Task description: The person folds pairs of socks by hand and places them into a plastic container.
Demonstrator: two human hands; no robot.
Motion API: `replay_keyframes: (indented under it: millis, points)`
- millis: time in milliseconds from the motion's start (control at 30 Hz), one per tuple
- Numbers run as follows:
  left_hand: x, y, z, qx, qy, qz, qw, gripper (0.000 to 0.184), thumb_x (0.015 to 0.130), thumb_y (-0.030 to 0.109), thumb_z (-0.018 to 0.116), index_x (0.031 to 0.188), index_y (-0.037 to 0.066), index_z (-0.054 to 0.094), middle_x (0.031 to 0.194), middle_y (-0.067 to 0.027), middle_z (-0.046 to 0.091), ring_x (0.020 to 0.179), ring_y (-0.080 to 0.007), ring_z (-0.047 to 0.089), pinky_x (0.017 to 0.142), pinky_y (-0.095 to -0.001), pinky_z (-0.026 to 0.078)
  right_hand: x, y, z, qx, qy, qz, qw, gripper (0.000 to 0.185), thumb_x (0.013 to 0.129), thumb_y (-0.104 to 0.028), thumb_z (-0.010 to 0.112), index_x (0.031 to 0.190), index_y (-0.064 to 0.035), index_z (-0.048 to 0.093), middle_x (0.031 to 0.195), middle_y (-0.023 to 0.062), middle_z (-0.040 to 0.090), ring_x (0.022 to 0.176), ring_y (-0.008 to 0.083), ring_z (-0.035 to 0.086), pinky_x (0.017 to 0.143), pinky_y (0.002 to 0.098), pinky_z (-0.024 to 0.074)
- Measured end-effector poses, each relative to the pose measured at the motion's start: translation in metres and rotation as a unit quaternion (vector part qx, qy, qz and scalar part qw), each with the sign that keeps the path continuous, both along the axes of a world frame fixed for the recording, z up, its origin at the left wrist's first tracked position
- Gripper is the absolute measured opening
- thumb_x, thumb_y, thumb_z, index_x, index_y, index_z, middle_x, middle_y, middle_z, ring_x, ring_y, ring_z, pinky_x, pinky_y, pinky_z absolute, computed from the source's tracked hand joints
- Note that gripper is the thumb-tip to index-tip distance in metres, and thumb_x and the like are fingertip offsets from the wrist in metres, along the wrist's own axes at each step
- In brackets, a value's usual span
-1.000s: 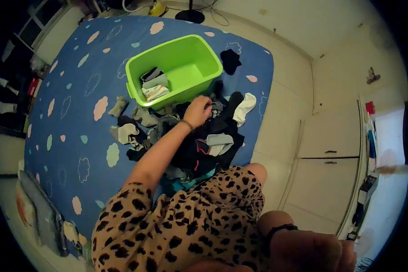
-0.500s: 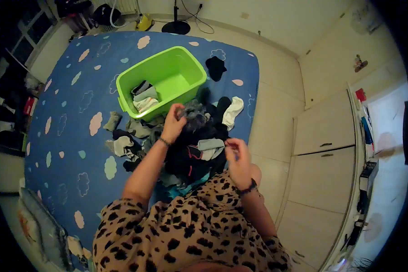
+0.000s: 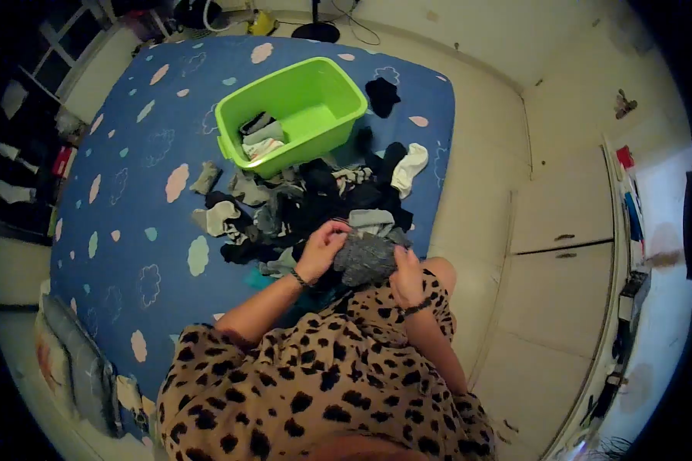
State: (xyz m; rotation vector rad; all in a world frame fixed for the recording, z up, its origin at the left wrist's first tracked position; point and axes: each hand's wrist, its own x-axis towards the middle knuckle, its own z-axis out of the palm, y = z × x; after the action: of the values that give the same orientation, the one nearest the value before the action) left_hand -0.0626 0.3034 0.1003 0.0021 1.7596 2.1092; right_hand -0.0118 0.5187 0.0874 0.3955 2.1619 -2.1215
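A dark grey, fuzzy-looking sock [image 3: 365,260] is stretched between both hands just above my lap. My left hand [image 3: 324,250] pinches its left edge with thumb and fingers. On the other side, my right hand [image 3: 407,278] grips the right edge. Whether it is one sock or two together I cannot tell. Just beyond it lies a light grey sock [image 3: 370,220] on a loose pile of mostly dark socks [image 3: 315,203]. A white sock [image 3: 410,169] rests at the pile's right end, and a grey rolled sock [image 3: 206,177] at its left.
Behind the pile, a green plastic tub [image 3: 327,142] stands on the blue cloud-patterned bed [image 3: 154,223], with several folded socks [image 3: 263,138] at its left end. A black sock [image 3: 382,97] lies right of the tub. Pale cabinets [image 3: 557,307] line the right side.
Both hands now hold the dark grey sock; before, my left hand had it over the pile near the tub. It came toward my lap and spread out. The view shifted slightly.
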Motion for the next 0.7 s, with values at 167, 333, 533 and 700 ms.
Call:
replay_keyframes:
  millis: [167, 333, 533, 700]
  points:
    - [0.016, 0.025, -0.001, 0.167, -0.091, 0.043, 0.981, 0.020, 0.096, 0.014, 0.054, 0.114, 0.006, 0.059, 0.088, 0.0056, 0.057, 0.077, -0.0055, 0.051, 0.072, -0.0211, 0.042, 0.015, -0.015, 0.045, -0.265, -0.131, -0.121, 0.948, 0.048, 0.100, -0.037, 0.041, 0.130, 0.0012, 0.042, 0.110, 0.0075, 0.059, 0.090, 0.0164, 0.060, 0.065, 0.0287, 0.0519]
    - [0.029, 0.025, 0.000, 0.234, -0.127, 0.084, 0.960, 0.019, 0.094, 0.011, 0.056, 0.112, 0.006, 0.060, 0.088, 0.0057, 0.057, 0.078, -0.0049, 0.051, 0.074, -0.0202, 0.042, 0.029, 0.013, -0.010, -0.160, -0.108, -0.049, 0.980, 0.061, 0.098, -0.041, 0.045, 0.139, 0.0027, 0.032, 0.120, 0.0100, 0.054, 0.088, 0.0164, 0.060, 0.066, 0.0280, 0.0512]
    - [0.028, 0.012, -0.022, 0.128, -0.021, 0.156, 0.979, 0.017, 0.092, 0.007, 0.055, 0.108, 0.005, 0.062, 0.079, 0.0070, 0.052, 0.069, -0.0039, 0.044, 0.064, -0.0197, 0.037, 0.036, -0.003, 0.012, -0.054, -0.136, -0.055, 0.988, 0.035, 0.096, -0.033, 0.051, 0.104, 0.0009, 0.052, 0.090, 0.0054, 0.056, 0.078, 0.0152, 0.052, 0.068, 0.0298, 0.0444]
    - [0.028, -0.005, -0.040, 0.040, -0.035, 0.177, 0.983, 0.015, 0.090, 0.007, 0.056, 0.103, 0.005, 0.064, 0.083, 0.0034, 0.058, 0.075, -0.0044, 0.050, 0.067, -0.0202, 0.042, 0.038, -0.007, 0.005, -0.013, -0.084, -0.080, 0.993, 0.035, 0.096, -0.035, 0.051, 0.095, 0.0002, 0.051, 0.080, 0.0015, 0.054, 0.071, 0.0108, 0.048, 0.064, 0.0277, 0.0418]
